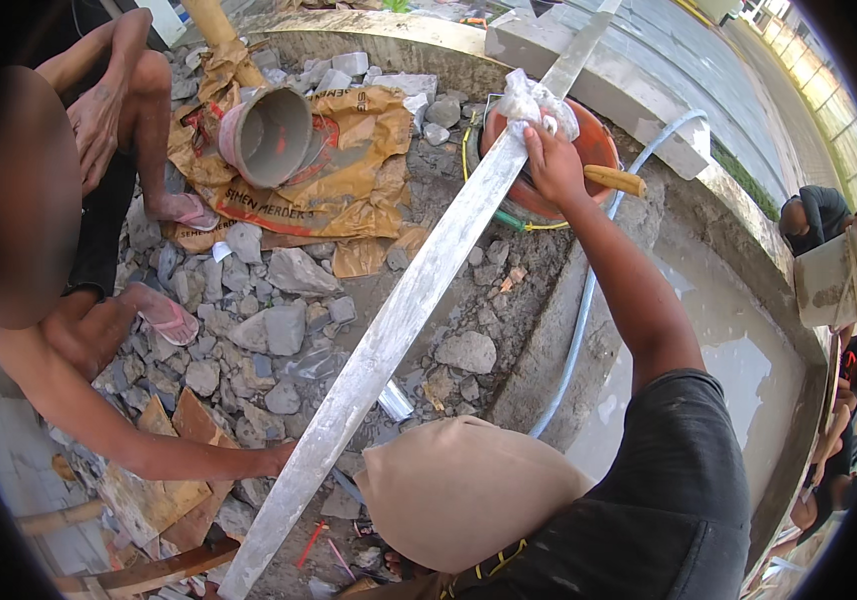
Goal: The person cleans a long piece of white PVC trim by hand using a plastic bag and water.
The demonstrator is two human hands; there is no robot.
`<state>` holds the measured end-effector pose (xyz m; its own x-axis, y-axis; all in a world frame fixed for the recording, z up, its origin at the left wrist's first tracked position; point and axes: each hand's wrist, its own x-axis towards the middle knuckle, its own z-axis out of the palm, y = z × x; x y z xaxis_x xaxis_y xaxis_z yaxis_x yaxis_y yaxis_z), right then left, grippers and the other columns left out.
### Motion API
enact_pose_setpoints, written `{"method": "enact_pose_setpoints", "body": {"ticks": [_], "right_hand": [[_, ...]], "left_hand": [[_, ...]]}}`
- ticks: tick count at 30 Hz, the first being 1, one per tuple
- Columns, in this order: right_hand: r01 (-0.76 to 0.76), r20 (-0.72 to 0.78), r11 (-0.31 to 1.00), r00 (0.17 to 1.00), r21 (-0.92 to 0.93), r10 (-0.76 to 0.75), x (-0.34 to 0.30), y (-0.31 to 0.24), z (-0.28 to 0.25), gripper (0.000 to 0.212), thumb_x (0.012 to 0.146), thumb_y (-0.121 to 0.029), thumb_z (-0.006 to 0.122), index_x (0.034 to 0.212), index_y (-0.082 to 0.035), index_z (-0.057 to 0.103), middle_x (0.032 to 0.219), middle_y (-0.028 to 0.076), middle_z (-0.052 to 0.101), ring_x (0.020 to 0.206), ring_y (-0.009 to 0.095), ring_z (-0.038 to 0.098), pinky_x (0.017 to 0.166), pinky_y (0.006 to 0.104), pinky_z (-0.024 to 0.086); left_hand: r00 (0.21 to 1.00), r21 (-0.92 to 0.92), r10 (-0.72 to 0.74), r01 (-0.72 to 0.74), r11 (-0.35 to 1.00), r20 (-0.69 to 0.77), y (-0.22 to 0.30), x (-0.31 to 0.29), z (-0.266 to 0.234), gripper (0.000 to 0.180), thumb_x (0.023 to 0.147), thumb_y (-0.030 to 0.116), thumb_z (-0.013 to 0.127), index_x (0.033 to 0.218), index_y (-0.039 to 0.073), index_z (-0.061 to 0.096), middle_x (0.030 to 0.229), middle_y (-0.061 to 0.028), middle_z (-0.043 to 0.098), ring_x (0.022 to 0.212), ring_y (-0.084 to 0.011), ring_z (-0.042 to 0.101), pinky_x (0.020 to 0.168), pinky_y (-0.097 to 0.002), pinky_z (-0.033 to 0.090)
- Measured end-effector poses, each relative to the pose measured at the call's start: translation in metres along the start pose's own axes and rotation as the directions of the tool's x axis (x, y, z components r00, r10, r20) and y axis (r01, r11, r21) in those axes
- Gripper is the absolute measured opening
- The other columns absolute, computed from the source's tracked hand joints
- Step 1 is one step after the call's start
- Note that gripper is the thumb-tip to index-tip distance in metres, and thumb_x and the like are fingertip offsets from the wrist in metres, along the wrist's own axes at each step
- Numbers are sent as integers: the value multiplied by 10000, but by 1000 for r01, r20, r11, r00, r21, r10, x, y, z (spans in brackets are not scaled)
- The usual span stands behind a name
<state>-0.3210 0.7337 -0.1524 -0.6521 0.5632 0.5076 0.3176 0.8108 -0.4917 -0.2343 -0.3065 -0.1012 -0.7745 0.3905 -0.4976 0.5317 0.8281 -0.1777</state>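
Note:
A long, flat, pale metal bar (394, 325) slants from the lower left to the far edge, streaked with grey-white residue. My right hand (554, 165) closes on a crumpled white rag (539, 105), pressed around the bar; whether it is cloth or plastic I cannot tell. Beneath the rag stands an orange bucket (594, 125), with a wooden handle (617, 180) sticking out over its rim. My left hand does not show clearly. At the left a squatting co-worker stretches out an arm, and that person's hand (281, 458) touches the bar's lower part.
Broken stones (269, 330) cover the ground. A mortar-coated bucket (267, 137) lies tipped on a brown paper sack (349, 205). A light-blue hose (579, 330) runs beside a wet grey concrete surface (729, 370). Beige cloth (469, 490) fills the lower middle. Other people are at the far right.

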Motion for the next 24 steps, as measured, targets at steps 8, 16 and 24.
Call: {"method": "enact_pose_setpoints", "body": {"ticks": [8, 16, 24], "right_hand": [[329, -75, 803, 938, 497, -338, -179, -168, 16, 726, 928, -630, 521, 1238, 24, 571, 1540, 368, 228, 1443, 502, 263, 1153, 530, 273], [341, -106, 913, 940, 223, -325, -85, -116, 12, 682, 947, -611, 477, 1265, -15, 571, 1390, 302, 451, 1308, 498, 421, 1069, 552, 356], [79, -8, 988, 997, 131, -78, 18, -39, 15, 695, 961, -579, 479, 1377, -24, 527, 1504, 360, 314, 1397, 520, 310, 1163, 514, 256]], "left_hand": [[837, -552, -513, 340, 761, -192, 21, -35, 20, 608, 751, 129, 710, 1314, -34, 547, 1333, -237, 562, 1155, -361, 581, 951, -454, 473], [845, -462, -468, 317, 828, -258, 24, -24, -12, 551, 682, 41, 620, 1227, -39, 623, 1082, -248, 638, 933, -370, 624, 807, -452, 494], [886, -431, -398, 270, 861, -240, 45, -12, -39, 542, 625, -51, 496, 1131, -55, 692, 810, -249, 695, 685, -375, 655, 630, -451, 511]]}}
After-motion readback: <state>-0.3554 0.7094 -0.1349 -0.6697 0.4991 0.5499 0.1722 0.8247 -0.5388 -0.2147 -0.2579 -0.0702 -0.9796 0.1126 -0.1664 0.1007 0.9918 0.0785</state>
